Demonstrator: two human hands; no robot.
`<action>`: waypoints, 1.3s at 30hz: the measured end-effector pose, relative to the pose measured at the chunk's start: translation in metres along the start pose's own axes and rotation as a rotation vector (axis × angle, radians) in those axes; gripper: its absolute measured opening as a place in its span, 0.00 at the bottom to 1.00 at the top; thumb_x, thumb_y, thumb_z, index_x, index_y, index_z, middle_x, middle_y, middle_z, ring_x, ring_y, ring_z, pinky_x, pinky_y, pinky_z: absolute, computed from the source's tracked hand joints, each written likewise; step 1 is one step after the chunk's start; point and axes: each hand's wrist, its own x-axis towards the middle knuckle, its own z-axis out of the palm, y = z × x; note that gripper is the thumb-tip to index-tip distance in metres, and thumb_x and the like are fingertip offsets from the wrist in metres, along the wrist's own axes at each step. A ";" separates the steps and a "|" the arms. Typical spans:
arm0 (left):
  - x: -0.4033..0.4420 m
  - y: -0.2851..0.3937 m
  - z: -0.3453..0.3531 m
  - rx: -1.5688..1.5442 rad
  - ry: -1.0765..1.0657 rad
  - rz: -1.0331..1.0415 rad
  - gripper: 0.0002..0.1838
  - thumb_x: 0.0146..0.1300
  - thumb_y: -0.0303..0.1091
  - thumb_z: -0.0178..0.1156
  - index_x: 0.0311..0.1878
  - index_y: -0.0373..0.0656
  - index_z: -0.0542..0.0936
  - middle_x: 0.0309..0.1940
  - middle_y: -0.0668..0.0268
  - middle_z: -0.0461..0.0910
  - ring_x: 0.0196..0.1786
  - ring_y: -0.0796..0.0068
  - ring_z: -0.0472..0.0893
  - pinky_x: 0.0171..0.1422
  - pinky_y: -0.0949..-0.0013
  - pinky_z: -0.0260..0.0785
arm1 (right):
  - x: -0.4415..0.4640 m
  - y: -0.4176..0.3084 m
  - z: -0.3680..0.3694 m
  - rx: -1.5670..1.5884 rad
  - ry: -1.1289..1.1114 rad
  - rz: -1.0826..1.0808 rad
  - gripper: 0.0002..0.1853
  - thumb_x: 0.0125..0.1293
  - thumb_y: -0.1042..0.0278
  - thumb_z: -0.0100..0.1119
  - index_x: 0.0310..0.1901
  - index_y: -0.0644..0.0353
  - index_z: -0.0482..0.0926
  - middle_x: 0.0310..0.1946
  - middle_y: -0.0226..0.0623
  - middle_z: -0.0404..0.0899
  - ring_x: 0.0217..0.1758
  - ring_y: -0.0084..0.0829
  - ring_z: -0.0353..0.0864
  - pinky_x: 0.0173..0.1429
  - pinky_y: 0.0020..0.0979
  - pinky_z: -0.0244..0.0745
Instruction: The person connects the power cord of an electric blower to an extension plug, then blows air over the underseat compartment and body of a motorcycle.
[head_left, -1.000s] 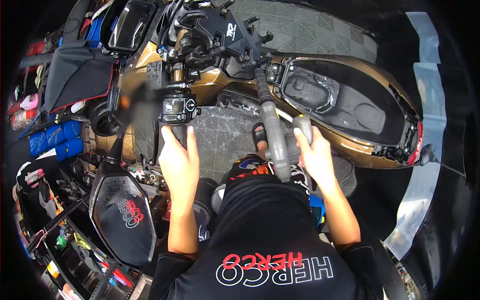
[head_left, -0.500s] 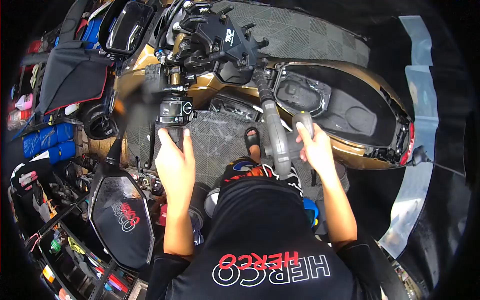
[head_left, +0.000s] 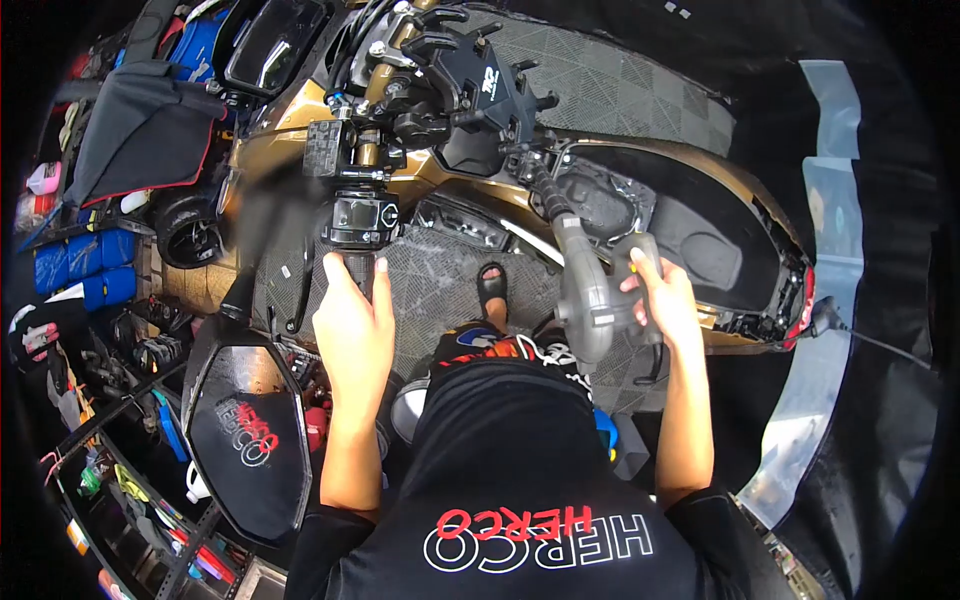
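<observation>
- While two bare hands are in view, the left hand (head_left: 352, 318) and the right hand (head_left: 664, 298), they hold two things: one grey blower (head_left: 588, 300) and one black grip (head_left: 362, 274).
- Right hand: its fingers are closed round the blower's handle (head_left: 638, 246); the main body lies at nine o'clock from this hand, with the one dark nozzle (head_left: 547, 190) pointing toward eleven.
- Left hand: it is wrapped round the grip, which shows at twelve o'clock; the underside of the hold is hidden.
- One switch housing (head_left: 360, 220) sits at twelve, just beyond the grip.
- One mirror (head_left: 250, 440) stands at seven from the left hand, reflecting the shirt.
- One plate marked TKP (head_left: 490, 82) is at one o'clock from the left hand.
- One open seat compartment (head_left: 702, 245) lies at one from the right hand.
- One sandalled foot (head_left: 491, 290) shows between the hands.
</observation>
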 end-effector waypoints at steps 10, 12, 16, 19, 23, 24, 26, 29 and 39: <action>0.001 0.007 -0.006 -0.015 -0.065 -0.112 0.19 0.73 0.41 0.60 0.53 0.33 0.70 0.32 0.39 0.81 0.37 0.36 0.82 0.39 0.47 0.71 | -0.007 -0.005 0.002 -0.170 0.036 0.013 0.23 0.73 0.50 0.59 0.45 0.69 0.80 0.24 0.36 0.81 0.12 0.21 0.72 0.17 0.27 0.67; 0.002 0.007 -0.006 -0.023 -0.069 -0.119 0.19 0.73 0.41 0.60 0.53 0.33 0.70 0.31 0.39 0.81 0.37 0.36 0.82 0.39 0.47 0.70 | -0.005 -0.003 0.003 -0.162 -0.006 0.009 0.24 0.74 0.49 0.59 0.44 0.69 0.80 0.24 0.36 0.81 0.12 0.22 0.72 0.17 0.27 0.68; 0.003 0.006 -0.006 -0.005 -0.063 -0.072 0.18 0.73 0.39 0.60 0.53 0.33 0.70 0.30 0.41 0.81 0.34 0.38 0.82 0.35 0.48 0.71 | -0.001 -0.004 0.005 -0.169 -0.009 0.025 0.24 0.74 0.48 0.59 0.43 0.68 0.79 0.24 0.36 0.81 0.12 0.22 0.72 0.17 0.27 0.68; 0.002 0.004 -0.005 0.002 -0.039 -0.028 0.17 0.72 0.36 0.60 0.53 0.33 0.70 0.29 0.42 0.81 0.32 0.40 0.83 0.33 0.49 0.73 | -0.001 -0.009 0.006 -0.173 0.017 0.012 0.24 0.73 0.48 0.59 0.44 0.68 0.79 0.24 0.35 0.81 0.12 0.21 0.72 0.17 0.27 0.68; 0.003 0.007 -0.007 -0.011 -0.044 -0.038 0.17 0.72 0.36 0.60 0.52 0.33 0.70 0.28 0.42 0.81 0.32 0.40 0.83 0.33 0.49 0.72 | 0.005 -0.016 0.005 -0.180 0.045 -0.009 0.24 0.73 0.47 0.58 0.45 0.67 0.79 0.25 0.35 0.81 0.12 0.21 0.73 0.16 0.26 0.67; 0.003 0.007 -0.006 -0.014 -0.044 -0.038 0.17 0.72 0.36 0.60 0.52 0.33 0.70 0.28 0.42 0.81 0.32 0.40 0.83 0.33 0.49 0.72 | 0.007 -0.019 0.006 -0.190 0.055 -0.012 0.25 0.73 0.47 0.58 0.46 0.67 0.79 0.25 0.34 0.81 0.13 0.21 0.73 0.17 0.25 0.67; 0.002 0.007 -0.006 -0.007 -0.043 -0.041 0.17 0.72 0.35 0.60 0.52 0.33 0.70 0.28 0.42 0.81 0.31 0.40 0.83 0.32 0.49 0.72 | 0.010 -0.021 0.006 -0.196 0.060 -0.010 0.25 0.74 0.47 0.57 0.46 0.68 0.79 0.26 0.36 0.82 0.13 0.21 0.72 0.17 0.26 0.67; 0.002 0.007 -0.008 -0.010 -0.063 -0.055 0.17 0.72 0.36 0.60 0.53 0.33 0.70 0.28 0.43 0.81 0.31 0.40 0.83 0.32 0.48 0.72 | 0.012 -0.021 0.003 -0.188 0.076 -0.006 0.25 0.74 0.47 0.57 0.47 0.68 0.78 0.27 0.37 0.83 0.13 0.21 0.71 0.18 0.26 0.66; 0.000 0.002 -0.005 -0.043 -0.019 -0.023 0.16 0.72 0.36 0.60 0.52 0.34 0.70 0.31 0.42 0.82 0.34 0.39 0.83 0.34 0.47 0.73 | 0.022 -0.020 -0.024 -0.159 0.264 -0.042 0.25 0.73 0.48 0.58 0.47 0.69 0.79 0.25 0.37 0.83 0.13 0.22 0.74 0.18 0.27 0.69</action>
